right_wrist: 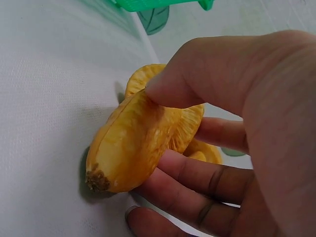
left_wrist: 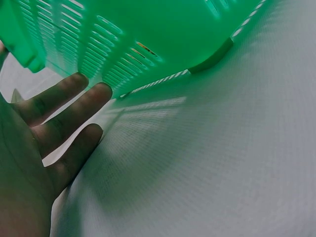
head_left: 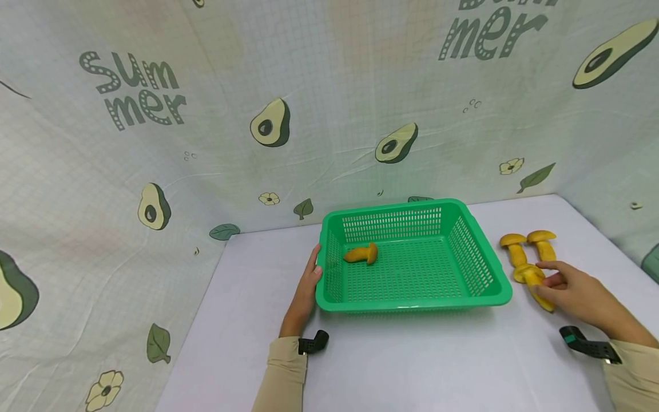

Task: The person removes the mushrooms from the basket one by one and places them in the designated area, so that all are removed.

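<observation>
At the outer left side of a green plastic basket [head_left: 412,306], my left hand [head_left: 307,280] rests with fingers nearly straight. The left wrist view shows its fingertips [left_wrist: 101,92] right at the slotted basket wall [left_wrist: 148,44]. On the right, my right hand [head_left: 576,289] pinches a yellow mushroom [head_left: 540,292] by the stem, thumb on top and fingers below. Its brown-tipped stem end [right_wrist: 98,178] points toward the wrist camera, close over the table. Just beyond it lie two similar mushrooms [head_left: 516,253] [head_left: 544,247]. Another mushroom [head_left: 360,253] lies on its side inside the basket, near the left wall.
The white-covered table [head_left: 422,360] reaches back to a hanging cloth [head_left: 329,166] printed with avocados and leaves. More cloth closes in the left and right sides. Each wrist carries a black camera strap [head_left: 592,346].
</observation>
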A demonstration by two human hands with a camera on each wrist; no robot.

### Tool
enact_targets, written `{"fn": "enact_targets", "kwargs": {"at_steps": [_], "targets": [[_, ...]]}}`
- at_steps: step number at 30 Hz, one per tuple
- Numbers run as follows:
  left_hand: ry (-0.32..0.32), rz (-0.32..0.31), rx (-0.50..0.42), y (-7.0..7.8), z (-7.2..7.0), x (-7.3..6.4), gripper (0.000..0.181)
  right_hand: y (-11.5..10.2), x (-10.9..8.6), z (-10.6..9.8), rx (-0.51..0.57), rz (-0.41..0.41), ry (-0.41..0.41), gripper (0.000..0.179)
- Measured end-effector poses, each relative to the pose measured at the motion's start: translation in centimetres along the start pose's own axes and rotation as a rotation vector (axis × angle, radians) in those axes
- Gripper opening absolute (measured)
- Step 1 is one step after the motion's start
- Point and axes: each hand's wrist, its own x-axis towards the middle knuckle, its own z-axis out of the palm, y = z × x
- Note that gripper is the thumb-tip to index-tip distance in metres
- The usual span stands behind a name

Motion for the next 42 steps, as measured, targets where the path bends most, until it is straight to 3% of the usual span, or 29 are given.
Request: {"fn": "enact_targets", "kwargs": {"at_steps": [24,29,36,42], "targets": [[0.016,-0.003,-0.026,0.21,0.15,0.15,0.057,-0.34,0.12,-0.67,-0.042,-0.019,0.015,0.075],[0.013,0.009,-0.006,0.24,0.06,0.68,0.056,-0.1,0.13,-0.83,-0.051,0.004,0.025,0.077],[0.007,-0.004,-0.002,-0.04,0.01,0.38,0.057,0.41,-0.22,-0.66,-0.058,0.037,0.003,0.078],[0.02,-0.003,0.006,-0.08,0.03,0.2,0.057,0.34,-0.43,-0.87,-0.046,0.052,0.056,0.072]]}}
